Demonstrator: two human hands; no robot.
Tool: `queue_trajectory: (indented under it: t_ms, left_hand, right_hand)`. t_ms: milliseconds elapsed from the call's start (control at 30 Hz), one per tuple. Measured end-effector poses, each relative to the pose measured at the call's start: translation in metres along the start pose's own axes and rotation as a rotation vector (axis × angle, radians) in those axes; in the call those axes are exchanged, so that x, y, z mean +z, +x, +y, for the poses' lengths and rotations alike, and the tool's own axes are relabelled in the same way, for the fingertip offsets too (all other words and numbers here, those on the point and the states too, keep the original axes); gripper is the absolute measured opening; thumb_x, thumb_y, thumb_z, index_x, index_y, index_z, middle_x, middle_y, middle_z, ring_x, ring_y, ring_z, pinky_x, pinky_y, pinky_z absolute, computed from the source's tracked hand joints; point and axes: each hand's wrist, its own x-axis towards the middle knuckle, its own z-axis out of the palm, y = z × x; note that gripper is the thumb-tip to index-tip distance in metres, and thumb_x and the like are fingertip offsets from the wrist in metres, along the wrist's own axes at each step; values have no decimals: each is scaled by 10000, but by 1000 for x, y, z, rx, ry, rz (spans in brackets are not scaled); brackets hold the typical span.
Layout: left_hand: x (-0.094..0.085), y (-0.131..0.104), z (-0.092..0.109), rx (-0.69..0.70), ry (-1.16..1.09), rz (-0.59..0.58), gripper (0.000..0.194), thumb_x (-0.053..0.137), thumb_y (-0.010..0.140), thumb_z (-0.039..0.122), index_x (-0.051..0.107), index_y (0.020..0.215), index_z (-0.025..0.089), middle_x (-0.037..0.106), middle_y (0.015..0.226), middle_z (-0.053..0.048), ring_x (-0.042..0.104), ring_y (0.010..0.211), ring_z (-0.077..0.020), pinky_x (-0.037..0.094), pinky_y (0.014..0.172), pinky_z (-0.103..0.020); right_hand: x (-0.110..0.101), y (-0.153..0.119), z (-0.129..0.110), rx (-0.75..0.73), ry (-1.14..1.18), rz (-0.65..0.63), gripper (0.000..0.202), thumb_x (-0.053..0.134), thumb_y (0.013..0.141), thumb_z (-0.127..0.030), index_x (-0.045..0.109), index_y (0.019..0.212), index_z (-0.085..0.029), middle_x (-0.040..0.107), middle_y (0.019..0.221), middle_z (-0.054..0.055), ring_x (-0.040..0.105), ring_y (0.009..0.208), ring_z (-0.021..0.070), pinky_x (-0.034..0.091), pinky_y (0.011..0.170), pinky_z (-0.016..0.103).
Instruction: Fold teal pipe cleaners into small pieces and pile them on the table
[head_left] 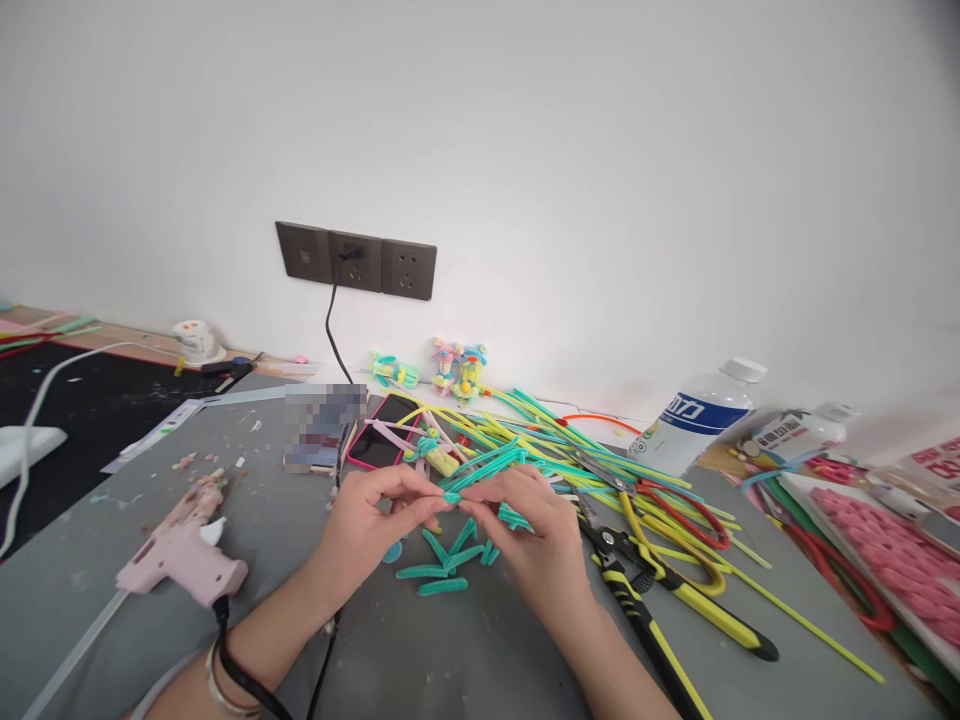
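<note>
Between my two hands is a small teal pipe cleaner piece point(451, 497), pinched from both sides at the middle of the view. My left hand point(375, 525) grips its left end between thumb and forefinger. On the other end are the closed thumb and fingertips of my right hand point(529, 520). Several short folded teal pieces point(442, 587) lie on the grey mat just below. Behind my hands rest longer teal strips point(487, 462) and a small yellow and teal pipe cleaner figure point(436, 452).
A pink glue gun point(184, 555) lies left, its black cord near my left forearm. Yellow-black pliers point(637, 560), red-handled scissors point(682, 510) and long yellow stems point(810, 620) lie right. A phone point(382, 432), finished figures point(459, 370) and a bottle point(694, 415) stand or lie behind.
</note>
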Motion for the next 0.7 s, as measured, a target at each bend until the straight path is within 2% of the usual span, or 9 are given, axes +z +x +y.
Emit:
queue_trajectory:
  t_ms: [133,233,433,700]
  left_hand:
    - [-1,-1,3,29,75,17,122,760,766,270,770,686,179,715,530,-25,637,496,-157,474,494,-227]
    - [-1,-1,2,28,48,6,129,720,801,258,763,714,174,748,596,-35,666,528,-160,493,518,-228]
    - [-2,-2,0,41,84,-39,166,659,854,261,725,734,168,750,631,-24,686,563,-151,493,539,-217]
    - [-2,1,-1,43,125,-101,187,602,877,291,675,750,175,749,672,-23,700,639,-169,482,561,-226]
  right_hand:
    - [-2,1,4,-70,-15,7,60,663,942,-191,699,931,-238,702,656,-2,604,558,172,400,635,342]
    - [-4,3,5,-132,-14,-8,104,652,944,-156,706,973,-240,726,718,11,630,599,172,405,662,348]
    - [-8,4,4,-148,-36,-31,83,635,965,-172,659,927,-242,739,732,0,637,596,156,403,672,341]
    - [-10,3,9,-92,-11,-132,82,618,978,-173,626,907,-215,704,692,-19,548,551,134,401,707,334]
